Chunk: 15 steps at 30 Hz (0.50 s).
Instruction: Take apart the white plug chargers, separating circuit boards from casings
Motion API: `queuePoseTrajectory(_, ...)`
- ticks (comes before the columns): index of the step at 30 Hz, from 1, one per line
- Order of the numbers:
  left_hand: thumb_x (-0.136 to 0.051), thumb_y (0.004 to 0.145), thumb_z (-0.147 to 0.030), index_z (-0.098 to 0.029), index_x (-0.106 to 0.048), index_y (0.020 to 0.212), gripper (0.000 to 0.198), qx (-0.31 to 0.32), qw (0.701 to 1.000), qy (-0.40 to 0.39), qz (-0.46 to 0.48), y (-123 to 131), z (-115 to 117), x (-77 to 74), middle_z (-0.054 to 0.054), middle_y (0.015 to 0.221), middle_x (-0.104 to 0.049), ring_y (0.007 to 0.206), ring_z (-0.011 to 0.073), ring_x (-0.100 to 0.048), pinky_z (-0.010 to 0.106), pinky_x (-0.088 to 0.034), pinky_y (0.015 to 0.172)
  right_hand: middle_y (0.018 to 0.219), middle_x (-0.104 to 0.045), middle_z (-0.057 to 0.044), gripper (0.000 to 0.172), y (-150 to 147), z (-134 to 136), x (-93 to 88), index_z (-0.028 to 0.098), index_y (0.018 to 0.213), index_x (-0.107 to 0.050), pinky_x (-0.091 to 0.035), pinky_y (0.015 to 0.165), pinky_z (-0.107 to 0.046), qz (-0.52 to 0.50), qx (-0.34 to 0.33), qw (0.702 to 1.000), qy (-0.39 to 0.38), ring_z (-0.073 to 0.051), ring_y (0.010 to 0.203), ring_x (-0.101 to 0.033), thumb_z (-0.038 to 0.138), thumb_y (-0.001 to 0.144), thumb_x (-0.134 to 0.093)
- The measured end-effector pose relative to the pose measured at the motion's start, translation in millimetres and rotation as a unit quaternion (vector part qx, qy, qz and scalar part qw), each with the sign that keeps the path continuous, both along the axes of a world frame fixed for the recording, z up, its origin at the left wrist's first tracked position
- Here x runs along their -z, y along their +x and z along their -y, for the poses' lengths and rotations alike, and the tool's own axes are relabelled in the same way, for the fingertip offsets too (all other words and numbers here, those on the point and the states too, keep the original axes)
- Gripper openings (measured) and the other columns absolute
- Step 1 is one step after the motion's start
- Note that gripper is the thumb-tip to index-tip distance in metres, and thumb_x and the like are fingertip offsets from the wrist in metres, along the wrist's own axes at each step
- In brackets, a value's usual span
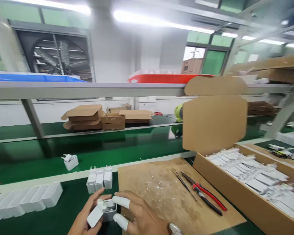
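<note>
Green bench (63,209) is lying under bright factory lights. At its near edge the left hand (84,218) is clasping a white adapter (95,216), its long axis slanting up-right toward the right hand (139,219), whose cotted grip is pinching the plug end.

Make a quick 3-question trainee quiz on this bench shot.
1. True or false: the pliers lie on the brown board.
2. The open box holds: A) white parts B) red trays C) pliers.
3. Fill in: the left hand and right hand together grip a white ____.
Key: 1 true; 2 A; 3 charger.
</note>
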<state>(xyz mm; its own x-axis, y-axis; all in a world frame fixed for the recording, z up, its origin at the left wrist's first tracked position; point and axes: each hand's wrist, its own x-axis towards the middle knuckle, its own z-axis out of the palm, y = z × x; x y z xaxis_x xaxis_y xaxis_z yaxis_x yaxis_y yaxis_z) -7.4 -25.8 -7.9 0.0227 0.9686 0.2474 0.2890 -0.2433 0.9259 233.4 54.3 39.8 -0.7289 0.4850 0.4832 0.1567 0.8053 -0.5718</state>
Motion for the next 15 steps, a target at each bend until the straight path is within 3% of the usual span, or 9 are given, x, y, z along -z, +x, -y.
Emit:
queuePoseTrajectory(5,-0.061,0.103,-0.072,-0.026,-0.034,0.163,0.080,0.010,0.998,-0.005,0.062,-6,-7,-9.9,0.019,0.163,-0.055,0.155,0.0310,-0.050,0.047,-0.040,0.131,0.126,-0.073,-0.010,0.035,-10,-15,-8.9,0.028,0.138,-0.070,-0.061,0.102,-0.036,0.083,-0.030,0.992,0.092,-0.024,0.110,-0.074,0.024,0.104,-0.066)
queuePoseTrajectory(8,-0.076,0.096,-0.062,-0.027,-0.042,0.161,0.081,0.026,0.998,-0.009,0.054,-16,-7,-23.8,0.016,0.156,-0.062,0.146,0.0309,-0.058,0.046,-0.043,0.127,0.129,-0.073,-0.011,0.033,-15,-21,-8.5,0.027,0.140,-0.068,-0.062,0.101,-0.037,0.095,-0.044,0.988,0.112,-0.025,0.110,-0.075,0.028,0.107,-0.063)
queuePoseTrajectory(12,-0.078,0.093,-0.053,-0.025,-0.075,0.130,0.047,0.013,0.999,-0.028,0.024,-27,-9,-46.6,0.011,0.125,-0.075,0.118,0.0304,-0.069,0.044,-0.051,0.111,0.131,-0.072,-0.013,0.035,-18,-26,-3.0,0.025,0.141,-0.065,-0.064,0.098,-0.036,0.081,-0.069,0.990,0.089,-0.025,0.111,-0.075,0.022,0.107,-0.057)
queuePoseTrajectory(15,-0.079,0.091,-0.050,-0.023,-0.083,0.110,0.033,0.000,0.999,-0.029,0.025,-26,-12,-55.1,0.010,0.112,-0.075,0.105,0.0278,-0.070,0.039,-0.053,0.098,0.126,-0.072,-0.013,0.034,-20,-26,0.9,0.024,0.135,-0.066,-0.064,0.095,-0.036,0.072,-0.068,0.992,0.077,-0.025,0.108,-0.074,0.016,0.104,-0.056)
